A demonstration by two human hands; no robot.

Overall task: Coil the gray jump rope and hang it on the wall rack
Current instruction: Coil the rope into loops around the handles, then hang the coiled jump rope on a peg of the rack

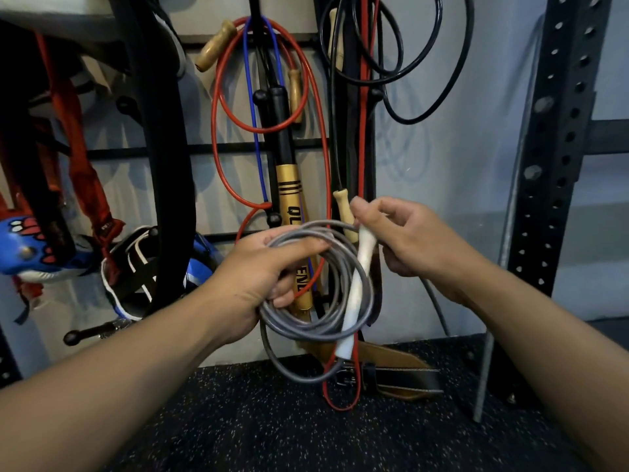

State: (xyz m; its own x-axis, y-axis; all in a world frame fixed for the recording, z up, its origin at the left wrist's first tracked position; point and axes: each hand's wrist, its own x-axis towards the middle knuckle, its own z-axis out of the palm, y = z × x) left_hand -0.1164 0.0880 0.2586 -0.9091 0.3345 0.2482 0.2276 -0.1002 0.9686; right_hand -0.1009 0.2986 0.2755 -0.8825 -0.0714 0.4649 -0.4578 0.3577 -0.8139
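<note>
Head view: left hand [262, 277] grips the coiled gray jump rope [316, 318]; right hand [405, 240] pinches its white handle [357, 284], steeply tilted across the coil.

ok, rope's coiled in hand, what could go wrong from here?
1. A gray strand runs loose below the right hand and one loop sags under the coil; either could unravel or snag.
2. The white handle lies across the coil, pinched only at its top; it may slip.
3. The rack is crowded with the red rope and black cords; tangling is likely.

Both forearms bare; no sleeves, apparently no jewellery.
</note>
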